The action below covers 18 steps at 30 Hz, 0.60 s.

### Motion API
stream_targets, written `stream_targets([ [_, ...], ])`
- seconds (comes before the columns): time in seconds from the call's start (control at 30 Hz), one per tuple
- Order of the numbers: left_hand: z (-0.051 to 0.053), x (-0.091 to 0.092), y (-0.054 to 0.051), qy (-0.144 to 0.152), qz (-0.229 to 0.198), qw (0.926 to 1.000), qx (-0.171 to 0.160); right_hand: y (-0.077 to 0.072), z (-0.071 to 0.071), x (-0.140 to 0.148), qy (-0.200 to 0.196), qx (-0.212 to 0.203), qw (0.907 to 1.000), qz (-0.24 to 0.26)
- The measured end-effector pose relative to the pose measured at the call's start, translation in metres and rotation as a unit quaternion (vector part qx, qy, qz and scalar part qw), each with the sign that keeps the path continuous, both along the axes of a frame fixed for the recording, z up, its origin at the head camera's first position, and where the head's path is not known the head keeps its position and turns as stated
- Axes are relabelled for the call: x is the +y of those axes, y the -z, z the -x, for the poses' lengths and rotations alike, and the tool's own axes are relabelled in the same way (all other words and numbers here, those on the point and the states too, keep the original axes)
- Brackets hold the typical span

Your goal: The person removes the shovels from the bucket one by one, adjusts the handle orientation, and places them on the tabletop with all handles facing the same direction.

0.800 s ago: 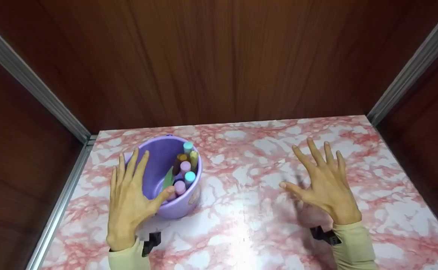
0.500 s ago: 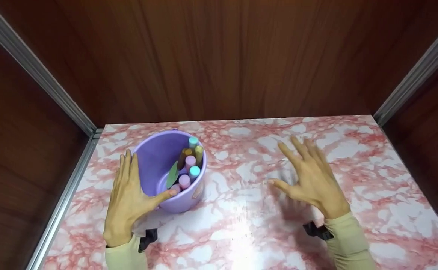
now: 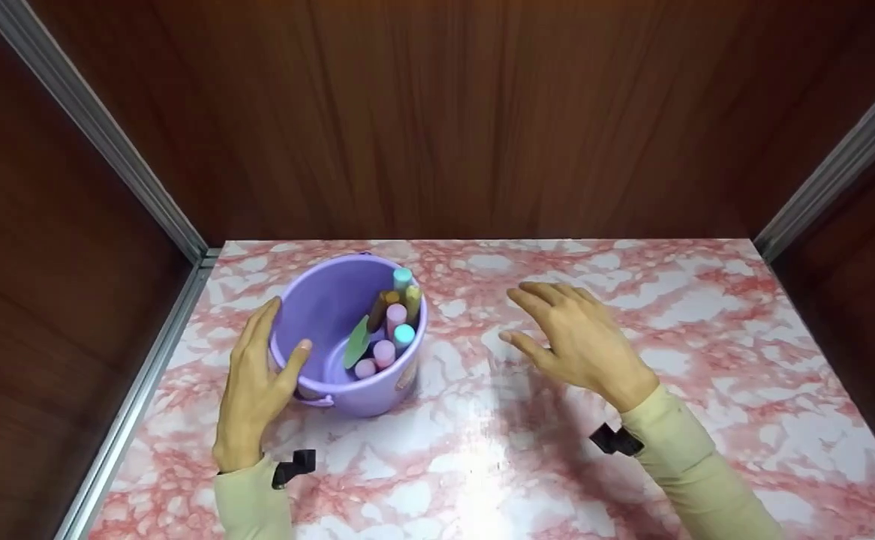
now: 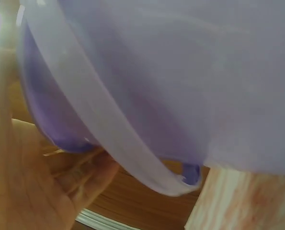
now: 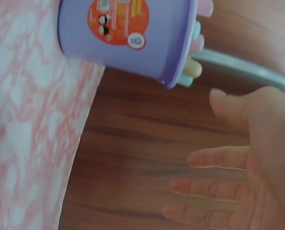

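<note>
Here, the purple bucket [image 3: 370,403] stands on the left of the tabletop [image 3: 475,450]; the left hand [image 3: 254,382], thumb and fingers parted, is at its edge, while the right hand [image 3: 574,341] hovers loosely spread.

Wears a close-fitting, pale yellow-green fabric sleeve [image 3: 254,506] on the left forearm, and a matching pale yellow-green fabric cover [image 3: 696,461] on the right, creased crosswise. Carries a small, angular black block [image 3: 294,469] of stepped outline on the thumb side of the left cuff, and a similar black piece [image 3: 616,440] on the right. Shows left hand [image 3: 251,382] and right hand [image 3: 584,341] bare.
</note>
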State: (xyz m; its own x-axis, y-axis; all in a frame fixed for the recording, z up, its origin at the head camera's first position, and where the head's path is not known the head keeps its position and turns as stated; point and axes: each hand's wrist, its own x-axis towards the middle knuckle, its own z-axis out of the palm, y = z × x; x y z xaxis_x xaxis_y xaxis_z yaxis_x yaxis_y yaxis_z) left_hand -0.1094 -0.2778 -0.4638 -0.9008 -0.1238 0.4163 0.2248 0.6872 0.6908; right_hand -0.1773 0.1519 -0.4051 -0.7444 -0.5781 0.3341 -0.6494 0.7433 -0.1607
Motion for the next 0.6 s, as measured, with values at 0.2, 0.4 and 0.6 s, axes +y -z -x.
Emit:
stream_targets([
  [0.2, 0.003, -0.006, 0.007, 0.011, 0.02, 0.9994, 0.027, -0.017, 0.012, -0.021, -0.033, 0.008, 0.9994, -0.004],
  [0.4, -0.003, -0.003, 0.004, 0.029, 0.095, 0.9946, 0.03, -0.037, 0.019, -0.039, -0.065, -0.012, 0.9978, 0.002],
  [0.6, -0.016, -0.003, 0.011, 0.055, 0.101, 0.9906, 0.073, -0.049, 0.019, -0.054, -0.096, -0.023, 0.9951, -0.005],
])
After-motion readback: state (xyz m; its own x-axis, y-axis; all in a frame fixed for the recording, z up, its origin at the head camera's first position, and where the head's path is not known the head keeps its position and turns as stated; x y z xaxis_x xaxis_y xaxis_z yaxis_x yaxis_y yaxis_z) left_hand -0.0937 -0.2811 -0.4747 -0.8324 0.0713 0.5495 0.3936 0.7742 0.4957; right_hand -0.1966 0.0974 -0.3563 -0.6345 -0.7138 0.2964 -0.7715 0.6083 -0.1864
